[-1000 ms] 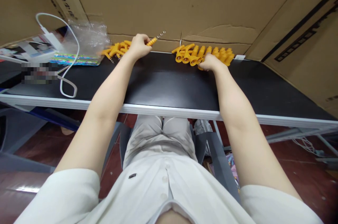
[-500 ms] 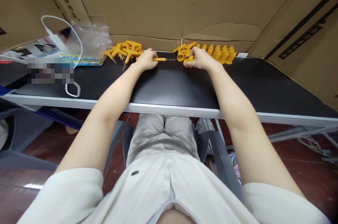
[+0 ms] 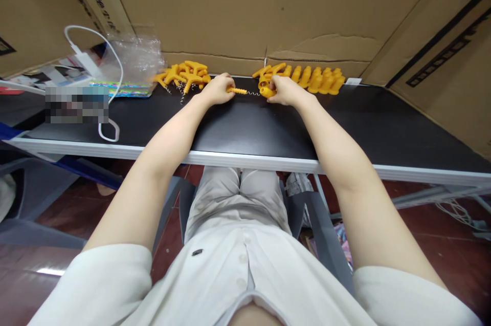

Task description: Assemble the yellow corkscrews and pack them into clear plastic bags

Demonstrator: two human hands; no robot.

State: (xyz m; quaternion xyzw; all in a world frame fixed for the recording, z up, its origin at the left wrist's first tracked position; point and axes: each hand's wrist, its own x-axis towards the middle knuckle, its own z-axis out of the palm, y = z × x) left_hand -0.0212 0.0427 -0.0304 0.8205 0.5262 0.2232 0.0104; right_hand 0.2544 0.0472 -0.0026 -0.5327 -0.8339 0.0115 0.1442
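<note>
My left hand (image 3: pixel 217 90) is closed around an orange corkscrew-like piece (image 3: pixel 238 91) whose thin metal spiral points right. My right hand (image 3: pixel 284 91) is closed on an orange plastic cap (image 3: pixel 266 92) and holds it at the tip of that spiral. Both hands rest on the black table (image 3: pixel 245 126) near its far edge. Behind my left hand lies a pile of orange T-shaped corkscrew pieces (image 3: pixel 184 74). A row of orange caps (image 3: pixel 314 79) lies behind my right hand.
Cardboard walls (image 3: pixel 245 3) close off the back and right of the table. A crumpled clear plastic bag (image 3: pixel 134 57), a white charger with cable (image 3: pixel 90 67) and colourful packets (image 3: pixel 118 89) sit at the far left. The table's white front edge (image 3: pixel 245 159) runs above my lap.
My left hand carried a corkscrew piece from the pile toward the middle. My right hand took a cap from the row and brought it to the spiral's tip.
</note>
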